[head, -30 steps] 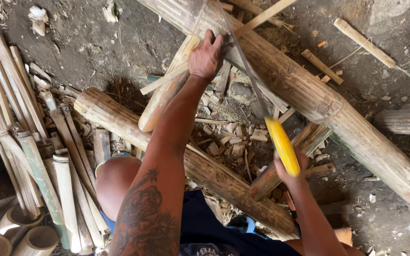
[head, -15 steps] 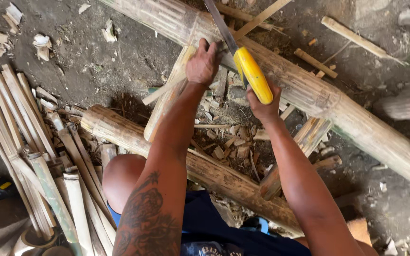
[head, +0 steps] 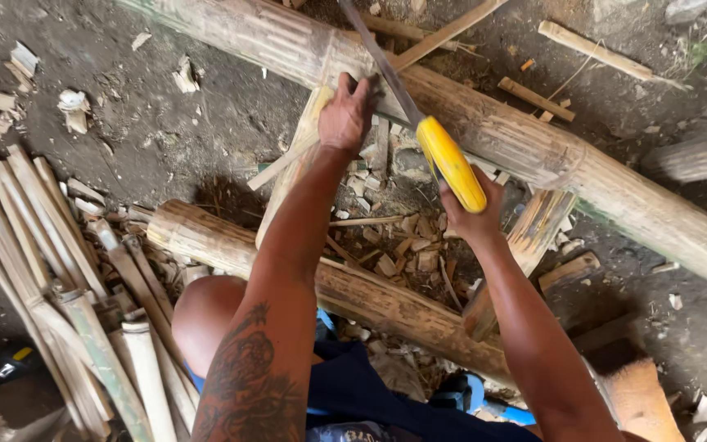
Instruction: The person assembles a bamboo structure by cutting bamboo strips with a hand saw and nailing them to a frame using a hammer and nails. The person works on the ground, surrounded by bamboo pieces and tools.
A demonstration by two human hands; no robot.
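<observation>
My left hand [head: 345, 115] grips the upper end of a split bamboo piece [head: 292, 176] that leans against a thick bamboo pole [head: 533, 147]. My right hand [head: 475, 217] holds the yellow handle [head: 450, 162] of a long knife. Its grey blade [head: 378, 61] points up and away, lying close beside my left hand, over the thick pole.
A second thick bamboo log [head: 345, 286] lies across below my arms, with wood chips [head: 407, 254] between the two poles. A pile of split bamboo slats [head: 51, 270] lies at the left. Loose sticks [head: 591, 49] lie on the dirt at the upper right.
My right hand has swung the knife from low on the right up toward the left, bringing the blade beside my left hand. The left hand has kept its grip on the split piece.
</observation>
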